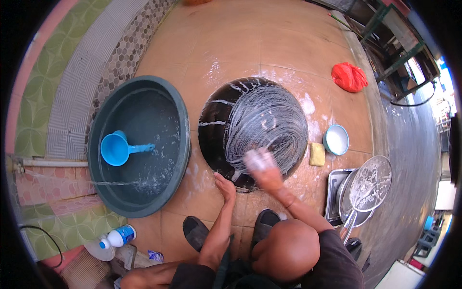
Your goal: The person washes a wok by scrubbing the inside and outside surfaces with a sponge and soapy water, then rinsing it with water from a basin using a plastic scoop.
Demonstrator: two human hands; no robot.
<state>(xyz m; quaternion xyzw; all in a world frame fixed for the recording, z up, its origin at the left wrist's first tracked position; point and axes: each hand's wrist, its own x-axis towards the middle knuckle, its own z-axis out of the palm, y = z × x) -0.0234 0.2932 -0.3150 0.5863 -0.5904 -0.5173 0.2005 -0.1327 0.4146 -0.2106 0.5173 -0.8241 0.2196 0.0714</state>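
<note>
A large black round wok (213,124) lies on the tiled floor in front of me, its surface mostly coated in swirls of white suds. Trickles of foam run toward its rim at the upper left. My right hand (266,173) presses a pale, foamy scrubbing pad (257,159) against the lower part of the wok; both are blurred by motion. My left hand (226,187) rests at the near rim, fingers against the edge. Right of the wok lie a yellow sponge (317,154) and a small blue-rimmed bowl (336,140) of white, soapy liquid.
Water pours from a wall pipe (54,163) into a dark grey basin (184,137), where a blue dipper (114,149) floats. A strainer (371,182) lies over stacked metal pans (334,198) at right. A red plastic bag (349,77) and a white bottle (117,236) are farther out.
</note>
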